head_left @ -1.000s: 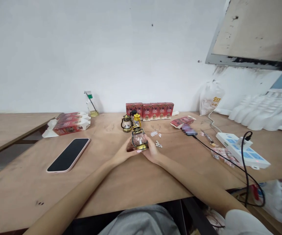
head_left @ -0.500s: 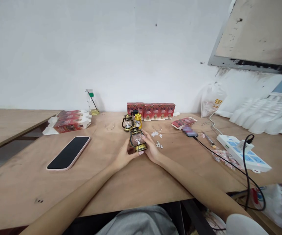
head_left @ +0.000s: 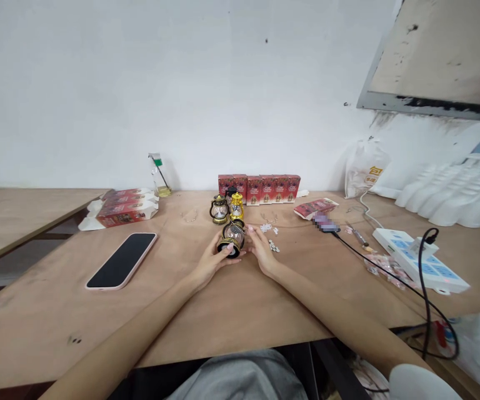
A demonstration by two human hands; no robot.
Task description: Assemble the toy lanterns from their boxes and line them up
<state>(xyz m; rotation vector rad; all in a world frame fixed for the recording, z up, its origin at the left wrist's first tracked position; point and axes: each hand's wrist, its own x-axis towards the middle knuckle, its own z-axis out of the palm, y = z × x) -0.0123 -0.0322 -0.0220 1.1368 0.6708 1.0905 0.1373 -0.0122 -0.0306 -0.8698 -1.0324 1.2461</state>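
A small bronze-and-black lantern (head_left: pixel 233 232) with a clear globe is tilted so that its round dark base faces me. My left hand (head_left: pixel 213 260) grips it around the lower part, thumb on the base. Close along its right side is my right hand (head_left: pixel 261 253), fingers stretched out and apart; whether the fingertips touch the lantern is hard to tell. Just behind stand a bronze lantern (head_left: pixel 219 210), a gold lantern (head_left: pixel 236 206) and a black lantern (head_left: pixel 230 192), partly hidden. Coin-like button cells (head_left: pixel 274 246) and small white pieces (head_left: pixel 266 228) lie right of my right hand.
Red boxes (head_left: pixel 267 190) stand in a row near the wall. Opened red boxes (head_left: pixel 125 208) and a phone (head_left: pixel 121 261) lie left. To the right are another red box (head_left: pixel 315 208), a soldering iron (head_left: pixel 359 236), a black cable (head_left: pixel 384 270) and a power strip (head_left: pixel 421 261).
The held lantern has been tipped from nearly upright, turning its base toward me. My right hand has loosened from its side, while my left hand keeps hold of it.
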